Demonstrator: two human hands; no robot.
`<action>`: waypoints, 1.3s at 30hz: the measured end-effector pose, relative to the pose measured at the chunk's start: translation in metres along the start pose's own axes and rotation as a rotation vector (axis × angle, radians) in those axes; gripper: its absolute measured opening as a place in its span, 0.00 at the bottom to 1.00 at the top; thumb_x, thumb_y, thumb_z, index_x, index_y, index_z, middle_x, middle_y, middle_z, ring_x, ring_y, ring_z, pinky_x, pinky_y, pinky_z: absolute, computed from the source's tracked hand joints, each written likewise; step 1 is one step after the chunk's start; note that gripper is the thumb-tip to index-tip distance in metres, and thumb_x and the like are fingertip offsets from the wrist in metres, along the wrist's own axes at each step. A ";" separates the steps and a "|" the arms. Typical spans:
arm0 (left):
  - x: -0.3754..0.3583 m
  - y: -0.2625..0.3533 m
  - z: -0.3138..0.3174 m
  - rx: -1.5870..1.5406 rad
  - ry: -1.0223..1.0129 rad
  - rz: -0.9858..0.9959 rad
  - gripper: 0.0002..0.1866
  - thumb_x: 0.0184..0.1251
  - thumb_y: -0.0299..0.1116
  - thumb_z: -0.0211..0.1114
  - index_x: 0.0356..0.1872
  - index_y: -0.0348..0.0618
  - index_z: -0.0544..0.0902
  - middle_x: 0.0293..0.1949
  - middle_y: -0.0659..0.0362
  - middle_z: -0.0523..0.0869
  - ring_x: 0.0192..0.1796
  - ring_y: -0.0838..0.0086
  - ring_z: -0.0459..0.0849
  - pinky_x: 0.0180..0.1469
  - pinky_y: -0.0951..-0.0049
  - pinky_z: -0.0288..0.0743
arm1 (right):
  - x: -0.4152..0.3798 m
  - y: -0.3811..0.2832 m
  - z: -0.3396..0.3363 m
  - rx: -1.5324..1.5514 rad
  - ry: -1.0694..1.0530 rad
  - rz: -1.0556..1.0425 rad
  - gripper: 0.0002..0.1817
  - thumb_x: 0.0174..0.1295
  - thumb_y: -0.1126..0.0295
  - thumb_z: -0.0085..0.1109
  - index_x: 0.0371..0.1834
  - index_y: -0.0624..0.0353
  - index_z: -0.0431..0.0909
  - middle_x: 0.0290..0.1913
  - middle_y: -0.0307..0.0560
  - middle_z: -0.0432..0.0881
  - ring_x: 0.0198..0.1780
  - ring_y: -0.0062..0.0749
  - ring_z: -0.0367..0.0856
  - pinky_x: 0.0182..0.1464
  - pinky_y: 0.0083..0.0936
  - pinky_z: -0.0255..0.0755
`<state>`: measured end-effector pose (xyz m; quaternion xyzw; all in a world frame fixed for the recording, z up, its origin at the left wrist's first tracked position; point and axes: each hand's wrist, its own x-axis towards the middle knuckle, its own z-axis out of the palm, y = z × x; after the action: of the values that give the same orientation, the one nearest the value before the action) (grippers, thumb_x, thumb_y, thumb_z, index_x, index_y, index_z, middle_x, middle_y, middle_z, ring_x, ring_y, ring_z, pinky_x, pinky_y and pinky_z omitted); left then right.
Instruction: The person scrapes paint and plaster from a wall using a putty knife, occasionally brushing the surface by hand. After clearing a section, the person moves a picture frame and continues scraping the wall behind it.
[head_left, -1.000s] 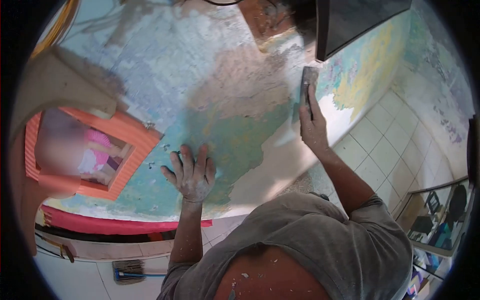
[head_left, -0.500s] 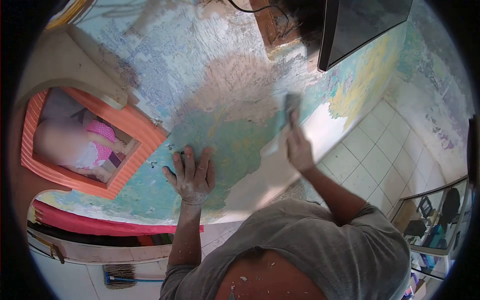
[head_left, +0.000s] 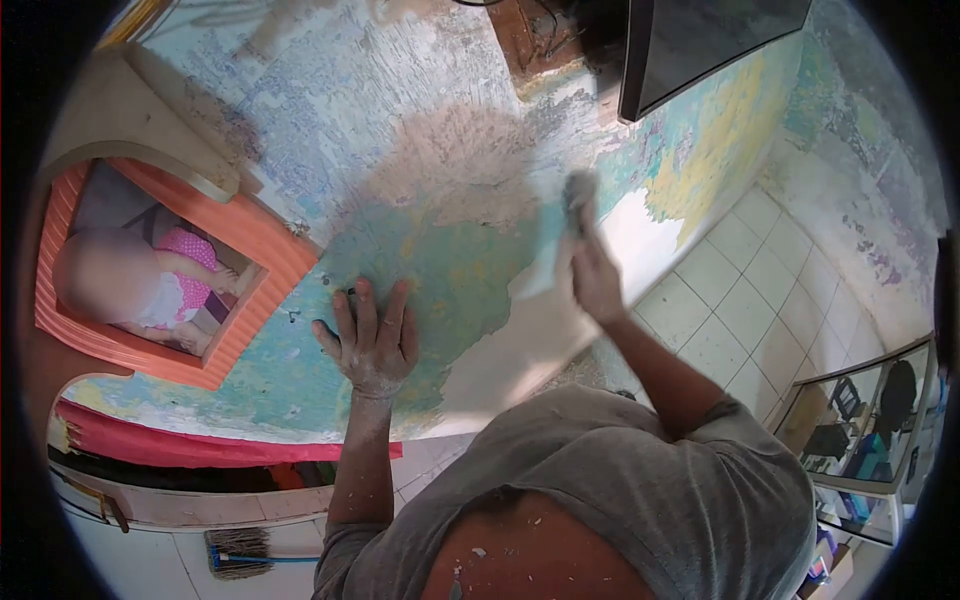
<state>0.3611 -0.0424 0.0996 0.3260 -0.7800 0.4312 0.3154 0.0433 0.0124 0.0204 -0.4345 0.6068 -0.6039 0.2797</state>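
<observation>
My left hand (head_left: pixel 376 345) lies flat with its fingers spread on the wall (head_left: pixel 450 250), whose paint is patchy teal, white and grey; pale dust covers the fingers. To the right, my right hand (head_left: pixel 598 280) is wrapped round a scraper-like tool (head_left: pixel 579 195), blurred by motion. The tool's head is close to the wall beside the teal patch; whether it touches cannot be made out. Bare pale plaster (head_left: pixel 500 365) shows between the two hands, below the teal paint.
An orange-framed picture (head_left: pixel 290 260) of a small child hangs at left. A dark screen (head_left: pixel 700 50) juts out at upper right. Red cloth (head_left: pixel 200 441) and a broom (head_left: pixel 238 555) are at lower left. A glass cabinet (head_left: pixel 860 430) stands at right, beside floor tiles (head_left: pixel 745 300).
The view has shifted slightly, moving the picture and screen a little left and up. My right hand still holds the tool, now at a slightly different angle. My left hand stays on the wall.
</observation>
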 end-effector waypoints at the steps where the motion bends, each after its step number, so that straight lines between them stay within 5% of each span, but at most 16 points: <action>1: -0.001 0.000 -0.001 -0.004 -0.008 0.001 0.20 0.72 0.45 0.61 0.62 0.59 0.86 0.72 0.48 0.75 0.80 0.50 0.59 0.80 0.44 0.25 | 0.022 0.005 -0.009 0.165 0.163 -0.064 0.31 0.80 0.61 0.43 0.83 0.54 0.52 0.57 0.55 0.81 0.47 0.31 0.83 0.53 0.24 0.77; 2: -0.002 0.000 -0.001 0.005 -0.021 -0.005 0.20 0.72 0.46 0.61 0.62 0.63 0.85 0.75 0.51 0.71 0.81 0.52 0.56 0.81 0.45 0.25 | 0.031 -0.023 -0.029 0.225 0.156 0.048 0.32 0.81 0.59 0.42 0.84 0.53 0.49 0.38 0.45 0.80 0.26 0.19 0.72 0.32 0.20 0.74; 4: -0.001 0.001 -0.001 0.011 -0.026 -0.010 0.20 0.72 0.47 0.61 0.63 0.66 0.84 0.78 0.54 0.67 0.83 0.55 0.54 0.81 0.46 0.24 | 0.042 -0.020 -0.025 0.330 0.222 -0.008 0.34 0.81 0.59 0.43 0.84 0.56 0.44 0.27 0.38 0.74 0.17 0.15 0.61 0.20 0.22 0.66; 6: 0.000 0.000 0.000 0.003 -0.010 -0.008 0.20 0.72 0.47 0.61 0.63 0.65 0.85 0.77 0.53 0.67 0.82 0.55 0.54 0.81 0.46 0.23 | 0.013 -0.036 -0.013 0.186 0.065 0.128 0.35 0.81 0.63 0.41 0.84 0.60 0.39 0.48 0.54 0.83 0.38 0.27 0.84 0.44 0.25 0.80; 7: 0.000 0.000 0.001 0.001 -0.010 -0.005 0.20 0.72 0.47 0.61 0.63 0.65 0.85 0.77 0.53 0.67 0.82 0.55 0.54 0.81 0.46 0.23 | 0.005 -0.003 0.009 0.165 0.069 -0.316 0.35 0.80 0.67 0.38 0.83 0.64 0.34 0.77 0.67 0.61 0.76 0.40 0.66 0.77 0.33 0.58; 8: -0.001 0.000 0.000 0.003 -0.010 -0.008 0.20 0.72 0.47 0.61 0.63 0.65 0.85 0.77 0.53 0.67 0.83 0.55 0.54 0.81 0.46 0.23 | -0.019 -0.001 0.021 0.389 -0.117 -0.382 0.35 0.80 0.70 0.36 0.82 0.69 0.32 0.84 0.60 0.23 0.85 0.38 0.20 0.81 0.34 0.19; 10: 0.003 0.000 0.002 -0.002 -0.009 -0.003 0.20 0.72 0.47 0.62 0.63 0.64 0.85 0.77 0.53 0.67 0.83 0.55 0.54 0.81 0.46 0.23 | -0.023 0.017 0.024 0.202 -0.031 -0.226 0.35 0.80 0.67 0.37 0.84 0.63 0.34 0.76 0.67 0.63 0.76 0.41 0.65 0.77 0.32 0.58; 12: 0.004 0.000 -0.002 0.017 -0.010 0.018 0.20 0.73 0.46 0.58 0.62 0.58 0.86 0.75 0.48 0.69 0.83 0.52 0.53 0.80 0.47 0.23 | 0.013 -0.011 -0.016 0.275 0.061 0.149 0.35 0.80 0.64 0.38 0.85 0.55 0.36 0.42 0.53 0.83 0.38 0.30 0.85 0.43 0.23 0.80; 13: 0.001 0.001 -0.003 0.009 -0.019 0.024 0.20 0.73 0.46 0.58 0.62 0.58 0.86 0.75 0.48 0.69 0.83 0.52 0.53 0.80 0.47 0.23 | 0.036 -0.003 -0.021 0.416 0.225 -0.043 0.33 0.81 0.60 0.41 0.85 0.46 0.43 0.21 0.37 0.67 0.16 0.19 0.67 0.15 0.18 0.67; 16: 0.001 0.000 0.003 0.005 -0.012 -0.020 0.20 0.71 0.45 0.62 0.62 0.64 0.85 0.76 0.52 0.69 0.83 0.53 0.54 0.80 0.46 0.24 | 0.049 -0.001 -0.023 0.465 0.235 0.044 0.37 0.80 0.57 0.42 0.85 0.45 0.36 0.19 0.37 0.68 0.15 0.21 0.68 0.15 0.20 0.68; 20: -0.004 0.001 0.003 0.010 -0.025 -0.029 0.20 0.71 0.45 0.61 0.62 0.64 0.86 0.76 0.51 0.69 0.82 0.51 0.54 0.80 0.45 0.23 | -0.041 0.012 0.038 0.461 -0.007 -0.077 0.38 0.80 0.57 0.42 0.85 0.45 0.32 0.17 0.40 0.69 0.11 0.22 0.64 0.13 0.22 0.64; 22: -0.002 0.001 0.004 0.020 -0.041 -0.031 0.20 0.71 0.45 0.60 0.62 0.64 0.86 0.77 0.51 0.68 0.82 0.51 0.54 0.80 0.44 0.23 | -0.027 0.013 0.022 0.392 0.000 0.071 0.38 0.80 0.60 0.42 0.85 0.45 0.32 0.19 0.41 0.69 0.11 0.22 0.64 0.13 0.21 0.65; 26: -0.002 0.002 0.001 0.032 -0.048 -0.033 0.20 0.70 0.44 0.61 0.61 0.63 0.86 0.78 0.50 0.66 0.83 0.51 0.52 0.80 0.45 0.23 | 0.008 0.000 -0.009 0.588 0.090 0.174 0.38 0.80 0.59 0.43 0.85 0.43 0.32 0.18 0.39 0.66 0.13 0.22 0.67 0.13 0.21 0.65; 29: -0.001 0.001 0.003 0.038 -0.034 -0.022 0.20 0.69 0.45 0.61 0.60 0.63 0.87 0.78 0.50 0.65 0.83 0.51 0.50 0.81 0.45 0.22 | -0.018 0.005 0.013 0.467 0.051 0.048 0.36 0.80 0.58 0.43 0.85 0.47 0.38 0.19 0.38 0.65 0.14 0.21 0.65 0.13 0.21 0.65; 34: -0.002 -0.002 0.003 0.024 -0.010 0.019 0.20 0.69 0.44 0.61 0.60 0.62 0.87 0.80 0.51 0.61 0.84 0.52 0.48 0.81 0.45 0.22 | 0.000 -0.003 -0.013 0.558 0.072 0.257 0.36 0.81 0.58 0.42 0.85 0.44 0.38 0.19 0.39 0.66 0.13 0.22 0.65 0.12 0.22 0.64; 39: 0.002 -0.001 0.005 0.032 0.012 0.039 0.20 0.70 0.45 0.59 0.60 0.61 0.86 0.81 0.52 0.58 0.84 0.52 0.46 0.81 0.45 0.21 | -0.015 0.011 -0.008 0.485 0.048 0.181 0.37 0.79 0.56 0.46 0.85 0.44 0.41 0.17 0.37 0.67 0.11 0.21 0.63 0.12 0.22 0.63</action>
<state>0.3597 -0.0476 0.1002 0.3132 -0.7773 0.4517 0.3061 0.0409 0.0278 0.0079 -0.2842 0.4871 -0.7143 0.4143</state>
